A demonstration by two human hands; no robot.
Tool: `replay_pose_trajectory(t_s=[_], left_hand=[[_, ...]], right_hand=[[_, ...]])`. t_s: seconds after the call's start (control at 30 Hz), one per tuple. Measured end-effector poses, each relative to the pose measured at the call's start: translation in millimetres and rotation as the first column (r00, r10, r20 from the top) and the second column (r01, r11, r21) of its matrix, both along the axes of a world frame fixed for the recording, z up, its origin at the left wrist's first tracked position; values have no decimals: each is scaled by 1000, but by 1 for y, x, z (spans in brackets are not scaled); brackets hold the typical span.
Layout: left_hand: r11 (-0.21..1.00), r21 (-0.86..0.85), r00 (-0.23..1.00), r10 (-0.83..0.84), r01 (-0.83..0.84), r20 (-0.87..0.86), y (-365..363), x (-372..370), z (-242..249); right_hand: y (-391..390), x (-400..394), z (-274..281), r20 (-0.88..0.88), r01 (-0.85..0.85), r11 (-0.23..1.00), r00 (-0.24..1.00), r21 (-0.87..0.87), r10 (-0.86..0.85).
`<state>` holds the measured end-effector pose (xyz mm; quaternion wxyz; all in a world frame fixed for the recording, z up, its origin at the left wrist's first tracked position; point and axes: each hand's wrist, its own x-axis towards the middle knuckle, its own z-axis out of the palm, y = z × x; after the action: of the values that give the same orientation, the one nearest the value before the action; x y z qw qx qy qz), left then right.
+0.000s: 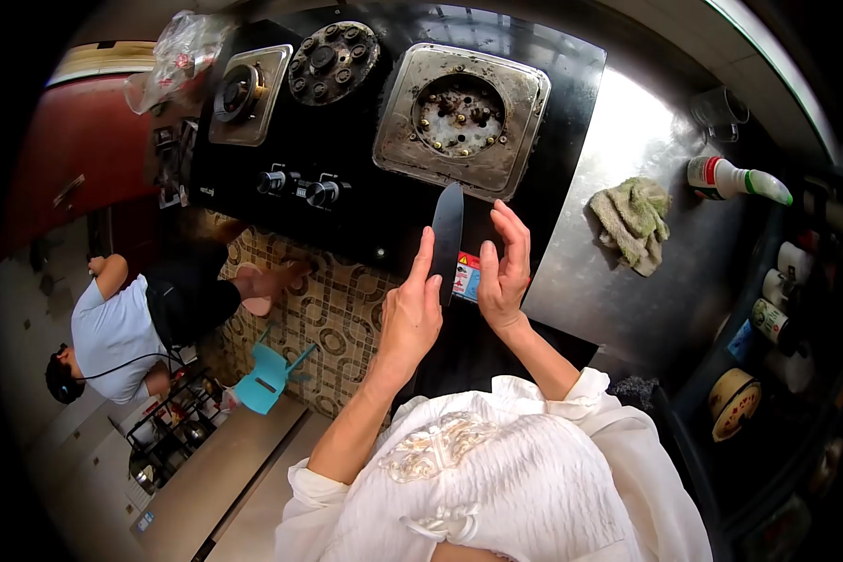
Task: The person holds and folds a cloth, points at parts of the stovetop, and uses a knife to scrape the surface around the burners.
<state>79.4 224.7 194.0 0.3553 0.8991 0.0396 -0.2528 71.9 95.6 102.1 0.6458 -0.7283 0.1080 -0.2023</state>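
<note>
My left hand (412, 314) is closed on a knife (449, 229), its index finger and thumb along one side of the dark, broad blade. The blade's tip points away from me, towards the front edge of a square metal burner tray (395, 150). Whatever handle the knife has is hidden. To the right of the blade, my right hand (506, 281) is open with its fingers stretched out and thumb apart. It appears to hold nothing. A red and blue warning label (466, 276) on the stove front shows between the hands.
The black stove (347, 225) carries a removed burner head (335, 64) and a second burner (239, 92). On the metal counter (562, 225) lie a crumpled green cloth (632, 225) and a spray bottle (735, 180). Left, a person (131, 328) stands near a turquoise chair (264, 375).
</note>
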Motion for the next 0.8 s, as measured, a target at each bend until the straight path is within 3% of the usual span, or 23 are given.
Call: replay_pose_trajectory(t_s=[0.2, 0.37, 0.4, 0.5, 0.57, 0.7, 0.77, 0.8], left_hand=[[997, 41, 998, -58, 59, -34, -7, 2, 6], [994, -82, 995, 69, -75, -71, -13, -5, 4], [996, -63, 997, 72, -70, 31, -5, -6, -7], [998, 16, 995, 61, -60, -74, -1, 4, 8], [1000, 7, 999, 24, -24, -21, -8, 1, 4], [1000, 6, 989, -4, 5, -149, -12, -1, 9], [995, -32, 994, 91, -93, -52, -10, 1, 6], [998, 34, 997, 50, -48, -57, 0, 3, 2]], right_hand=[[0, 0, -1, 3, -2, 1000, 1000, 4, 2], [-2, -1, -3, 5, -4, 1000, 1000, 19, 4], [-3, -1, -4, 2, -6, 1000, 1000, 14, 6], [-4, -1, 0, -8, -11, 1000, 1000, 10, 12], [-2, -1, -1, -10, -17, 1000, 1000, 11, 17], [-2, -1, -3, 3, -9, 999, 1000, 39, 9], [-3, -1, -1, -13, -18, 999, 1000, 31, 19], [-3, 0, -1, -9, -15, 1000, 1000, 14, 15]])
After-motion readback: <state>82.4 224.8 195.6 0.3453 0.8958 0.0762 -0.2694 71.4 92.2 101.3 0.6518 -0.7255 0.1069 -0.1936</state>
